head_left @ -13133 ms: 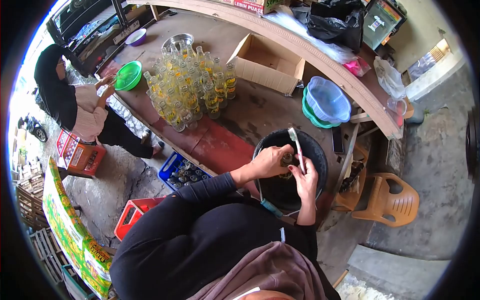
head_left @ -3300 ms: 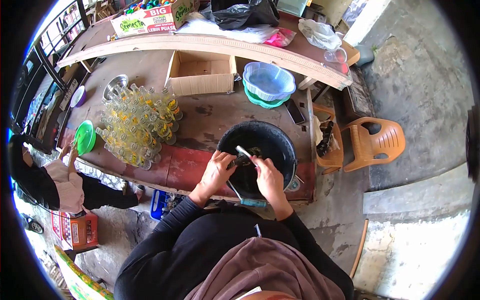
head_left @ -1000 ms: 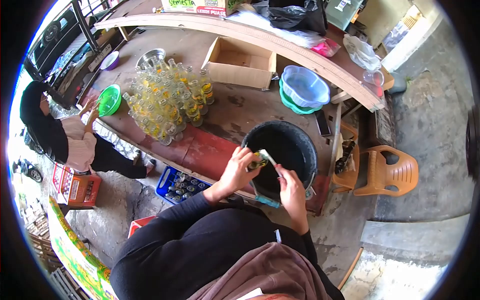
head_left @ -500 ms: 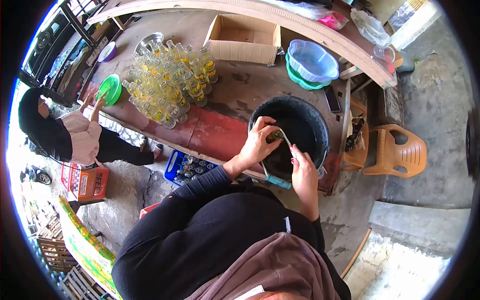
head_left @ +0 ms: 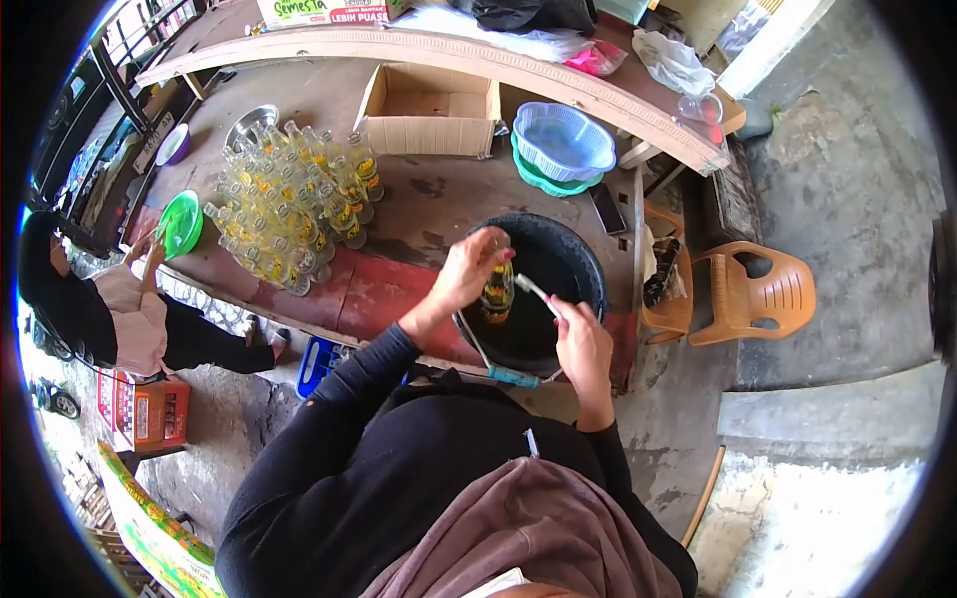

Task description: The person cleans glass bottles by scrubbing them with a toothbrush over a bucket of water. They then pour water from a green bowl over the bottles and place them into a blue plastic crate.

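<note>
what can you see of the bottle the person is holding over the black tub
The bottle is small, clear glass with a yellow-green label. It hangs upright over the black tub, gripped at its top by the left hand. The right hand holds a toothbrush whose head is beside it; contact is unclear.

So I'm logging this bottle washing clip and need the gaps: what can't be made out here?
Head view only:
- Inside of the black bucket: too dark to tell what it holds.
- Bottle label: too small to read; the left hand covers its top.
- Brush head: too small and blurred; the right hand hides its handle.
- Blue crate: mostly hidden behind the left sleeve and table edge.
</note>
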Demonstrator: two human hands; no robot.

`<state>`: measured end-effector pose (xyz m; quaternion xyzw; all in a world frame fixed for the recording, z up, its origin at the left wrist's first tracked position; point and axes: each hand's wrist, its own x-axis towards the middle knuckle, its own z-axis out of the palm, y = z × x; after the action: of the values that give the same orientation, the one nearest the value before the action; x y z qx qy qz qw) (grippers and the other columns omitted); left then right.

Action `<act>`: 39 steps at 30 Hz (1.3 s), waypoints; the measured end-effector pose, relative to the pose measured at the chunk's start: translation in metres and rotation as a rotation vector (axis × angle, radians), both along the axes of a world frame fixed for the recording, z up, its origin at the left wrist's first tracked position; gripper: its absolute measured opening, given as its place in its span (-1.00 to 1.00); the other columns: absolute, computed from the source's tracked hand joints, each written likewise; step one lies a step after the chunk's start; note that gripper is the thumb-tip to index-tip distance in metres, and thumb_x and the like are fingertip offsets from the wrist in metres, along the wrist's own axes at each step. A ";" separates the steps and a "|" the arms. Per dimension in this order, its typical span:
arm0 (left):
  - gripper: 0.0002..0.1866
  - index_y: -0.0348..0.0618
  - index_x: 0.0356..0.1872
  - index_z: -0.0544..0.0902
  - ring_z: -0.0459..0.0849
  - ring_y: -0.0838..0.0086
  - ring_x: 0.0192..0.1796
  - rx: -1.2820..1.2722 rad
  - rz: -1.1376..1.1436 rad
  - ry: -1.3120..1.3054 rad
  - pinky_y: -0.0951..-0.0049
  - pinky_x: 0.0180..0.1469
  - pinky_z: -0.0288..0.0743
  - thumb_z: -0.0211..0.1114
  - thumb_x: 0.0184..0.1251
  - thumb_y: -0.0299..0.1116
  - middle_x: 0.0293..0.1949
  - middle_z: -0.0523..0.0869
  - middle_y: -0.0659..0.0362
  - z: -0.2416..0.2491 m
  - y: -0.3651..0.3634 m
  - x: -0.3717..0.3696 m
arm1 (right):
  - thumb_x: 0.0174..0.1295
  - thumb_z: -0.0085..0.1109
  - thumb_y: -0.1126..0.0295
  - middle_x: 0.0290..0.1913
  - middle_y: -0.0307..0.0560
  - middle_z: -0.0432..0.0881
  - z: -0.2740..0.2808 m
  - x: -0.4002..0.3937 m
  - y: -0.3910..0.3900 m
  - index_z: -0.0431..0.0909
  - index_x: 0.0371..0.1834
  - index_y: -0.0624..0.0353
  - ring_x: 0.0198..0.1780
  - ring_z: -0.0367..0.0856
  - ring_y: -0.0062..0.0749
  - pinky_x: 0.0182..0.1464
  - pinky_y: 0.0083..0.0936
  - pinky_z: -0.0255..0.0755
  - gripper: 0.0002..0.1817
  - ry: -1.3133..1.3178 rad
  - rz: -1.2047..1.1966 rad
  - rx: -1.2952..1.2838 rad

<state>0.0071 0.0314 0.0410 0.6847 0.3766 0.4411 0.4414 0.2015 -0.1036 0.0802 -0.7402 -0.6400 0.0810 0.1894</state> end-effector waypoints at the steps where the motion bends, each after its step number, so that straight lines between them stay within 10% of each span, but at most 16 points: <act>1: -0.71 -0.29 0.10 0.57 0.71 0.49 -0.19 0.009 0.020 0.088 0.42 -0.11 0.60 0.33 0.45 -0.41 -0.26 0.74 0.06 0.003 0.009 -0.002 | 0.30 0.24 0.45 -0.16 -0.07 0.64 0.009 -0.003 -0.001 0.69 0.12 -0.13 -0.17 0.69 0.01 -0.15 -0.15 0.54 -0.66 0.012 -0.002 0.059; 13: -0.68 -0.29 0.11 0.59 0.74 0.45 -0.18 0.037 -0.149 0.103 0.36 -0.06 0.60 0.33 0.45 -0.35 -0.21 0.78 0.05 -0.002 0.047 0.004 | 0.30 0.25 0.45 -0.30 -0.17 0.57 -0.009 0.002 0.019 0.77 -0.01 -0.16 -0.28 0.71 -0.20 -0.26 -0.25 0.56 -0.73 -0.064 0.412 0.058; 39: -0.66 -0.26 0.32 0.45 0.61 0.39 0.28 -0.259 -0.564 -0.272 0.35 0.36 0.45 0.10 0.60 -0.50 0.11 0.69 0.08 -0.023 0.042 -0.005 | 0.30 0.26 0.47 -0.29 -0.24 0.59 0.001 0.018 0.028 0.74 0.03 -0.22 -0.30 0.70 -0.24 -0.31 -0.28 0.55 -0.69 0.053 0.475 0.167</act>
<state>0.0021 0.0734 0.0181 0.6352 0.1627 0.3373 0.6755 0.2197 -0.0757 0.0812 -0.5485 -0.7953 0.0895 0.2423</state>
